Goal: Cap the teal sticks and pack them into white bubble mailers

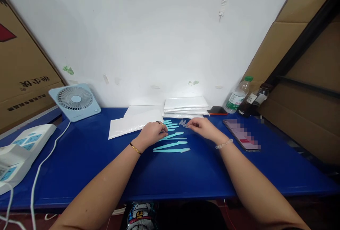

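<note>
Several thin light-blue plastic pieces lie in a row on the blue table, with a few small grey caps behind them. My left hand, with a ring and a gold bracelet, rests curled on the left ends of the blue pieces. My right hand, with a bead bracelet, pinches at something small next to the grey caps; what it holds is too small to name.
White flat bags lie left of the hands, a stack of white bags behind. A small fan, a white device with cable, a phone, a dark phone, two bottles and cardboard boxes surround the area.
</note>
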Tool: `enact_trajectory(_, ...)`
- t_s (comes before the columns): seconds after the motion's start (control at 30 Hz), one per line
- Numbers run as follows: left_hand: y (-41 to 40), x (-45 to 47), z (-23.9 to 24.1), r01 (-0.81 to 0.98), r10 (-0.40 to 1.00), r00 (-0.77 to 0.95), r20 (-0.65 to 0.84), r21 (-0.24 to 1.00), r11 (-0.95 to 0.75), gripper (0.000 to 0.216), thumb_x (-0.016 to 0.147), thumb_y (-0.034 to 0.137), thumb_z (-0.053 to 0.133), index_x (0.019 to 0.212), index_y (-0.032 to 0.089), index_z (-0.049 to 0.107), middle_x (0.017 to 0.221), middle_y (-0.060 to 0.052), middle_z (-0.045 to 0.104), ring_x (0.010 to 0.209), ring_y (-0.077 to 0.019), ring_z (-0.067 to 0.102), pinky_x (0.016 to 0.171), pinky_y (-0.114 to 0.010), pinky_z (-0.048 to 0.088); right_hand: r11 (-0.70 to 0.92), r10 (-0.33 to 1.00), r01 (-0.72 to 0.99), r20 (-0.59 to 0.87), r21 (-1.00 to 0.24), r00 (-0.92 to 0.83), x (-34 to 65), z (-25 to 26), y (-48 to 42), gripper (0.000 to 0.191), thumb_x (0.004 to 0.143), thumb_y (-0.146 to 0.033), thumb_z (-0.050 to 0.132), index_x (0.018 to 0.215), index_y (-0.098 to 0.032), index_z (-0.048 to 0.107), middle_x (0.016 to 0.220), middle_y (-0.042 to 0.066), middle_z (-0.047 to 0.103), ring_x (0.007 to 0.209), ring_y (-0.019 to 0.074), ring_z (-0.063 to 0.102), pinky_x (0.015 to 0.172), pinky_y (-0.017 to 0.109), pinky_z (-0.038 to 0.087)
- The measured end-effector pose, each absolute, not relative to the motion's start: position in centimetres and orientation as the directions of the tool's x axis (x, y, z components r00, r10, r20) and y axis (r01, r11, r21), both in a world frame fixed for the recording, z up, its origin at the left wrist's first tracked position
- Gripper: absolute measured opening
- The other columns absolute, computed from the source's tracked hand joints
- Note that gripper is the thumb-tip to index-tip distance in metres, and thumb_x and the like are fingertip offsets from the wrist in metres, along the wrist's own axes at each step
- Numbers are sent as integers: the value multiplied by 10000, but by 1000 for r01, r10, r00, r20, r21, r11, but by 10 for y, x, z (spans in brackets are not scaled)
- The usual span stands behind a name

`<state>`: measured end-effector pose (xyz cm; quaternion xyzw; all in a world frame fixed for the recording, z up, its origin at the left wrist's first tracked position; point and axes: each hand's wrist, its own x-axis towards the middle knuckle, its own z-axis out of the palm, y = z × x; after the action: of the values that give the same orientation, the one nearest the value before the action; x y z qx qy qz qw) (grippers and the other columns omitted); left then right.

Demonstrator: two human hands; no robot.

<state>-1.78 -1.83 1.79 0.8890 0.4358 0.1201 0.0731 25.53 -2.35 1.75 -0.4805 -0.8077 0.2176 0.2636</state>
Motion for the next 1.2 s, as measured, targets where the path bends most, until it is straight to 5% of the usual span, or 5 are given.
enact_trajectory(0.4,-6,-25,8,845,863,486,137,179,-504,123,801,277,566,756,187,637,842,-43,652,729,-172,597,646,-264,404,466,883,818,243,-338,-402,257,-5,-5,69,749,-186,579,716,-162,636,756,56,624,652,144,530,626,253,391)
enact_trajectory(0.67,-8,-20,10,810,846,500,186,247,-533,139,826,288,553,751,197,626,803,-23,658,693,-166,586,624,-262,390,478,868,588,247,-653,-432,243,0,-18,167,842,-295,496,834,-175,612,701,0,596,597,115,495,566,229,388)
enact_trajectory(1.2,-21,-9,15,725,798,589,129,352,-592,208,841,350,530,757,198,644,789,-15,656,693,-149,595,632,-254,419,516,819,548,191,-658,-542,224,13,-33,214,853,-338,535,852,-181,680,722,26,647,616,134,550,571,245,420)
